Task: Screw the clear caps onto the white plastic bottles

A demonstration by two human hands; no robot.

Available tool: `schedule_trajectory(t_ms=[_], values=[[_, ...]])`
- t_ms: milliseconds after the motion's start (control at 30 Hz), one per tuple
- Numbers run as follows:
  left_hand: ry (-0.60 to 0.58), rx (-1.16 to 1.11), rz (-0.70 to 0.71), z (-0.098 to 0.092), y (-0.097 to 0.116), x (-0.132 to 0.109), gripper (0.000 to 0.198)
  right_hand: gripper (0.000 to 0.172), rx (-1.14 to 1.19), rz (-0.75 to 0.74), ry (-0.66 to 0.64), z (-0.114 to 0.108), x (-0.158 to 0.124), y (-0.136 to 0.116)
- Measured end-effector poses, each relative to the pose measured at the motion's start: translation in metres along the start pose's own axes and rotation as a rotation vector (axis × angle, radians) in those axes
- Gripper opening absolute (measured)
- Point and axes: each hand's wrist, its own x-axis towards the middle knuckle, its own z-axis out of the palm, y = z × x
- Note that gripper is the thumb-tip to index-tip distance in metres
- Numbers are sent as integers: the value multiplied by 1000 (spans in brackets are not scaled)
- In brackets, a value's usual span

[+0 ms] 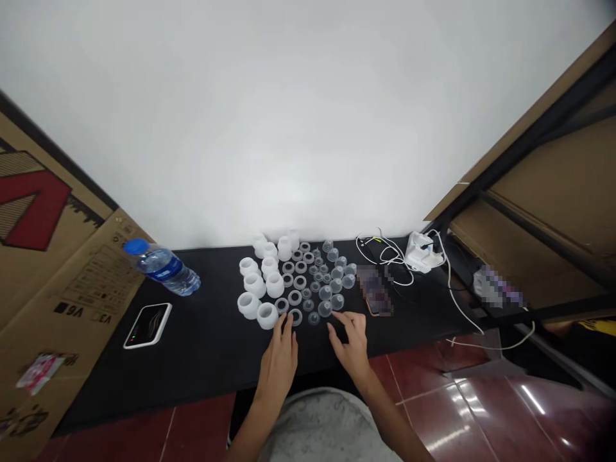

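Note:
My left hand (pixel 279 359) is at the table's front edge, fingers stretched out and holding nothing I can see. Its fingertips reach the front of the white hollow collars (pixel 267 315) and a translucent flat ring (pixel 295 317); whether they touch is unclear. My right hand (pixel 353 343) has thumb and index finger apart, nothing between them. The index fingertip lies close to the nearest clear dome-shaped piece (pixel 326 309). Several collars, flat rings, small clear discs (pixel 314 318) and domes stand in rows running away from me, collars leftmost and domes rightmost.
On the black table (pixel 206 359), a water bottle (pixel 166 269) lies at left behind a white-framed device (pixel 148 325). A phone (pixel 375 292), white cables (pixel 397 256) and a white plug block (pixel 423 251) are at right. A cardboard box (pixel 91 301) borders the left; a white wall (pixel 289 128) stands behind.

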Motion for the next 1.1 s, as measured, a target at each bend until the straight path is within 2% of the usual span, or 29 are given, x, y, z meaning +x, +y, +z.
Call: schedule_trajectory(t_ms=[67,167,267,500,667,767,900,1100], values=[[-19,1,-9,1,-1,2,40,27,-104,-82,-62,1,5,-8],[-36,1,-34,2,0,4,35,23,-255,-114,-144,8,17,-17],[-56,-19,-66,0,3,6,28,6,-330,-124,-229,13,28,-20],[-21,-153,-140,-4,1,7,25,11,-358,-150,-262,17,33,-19],[6,-198,-169,-3,0,7,36,21,-285,-202,-268,20,32,-22],[-2,-237,-166,-4,-1,7,36,24,-184,-229,-365,25,27,-21],[-20,-299,-182,-7,-1,6,31,26,-183,-138,-461,34,12,-15],[-6,-426,-230,-12,4,7,32,25,-63,-43,-429,35,5,-15]])
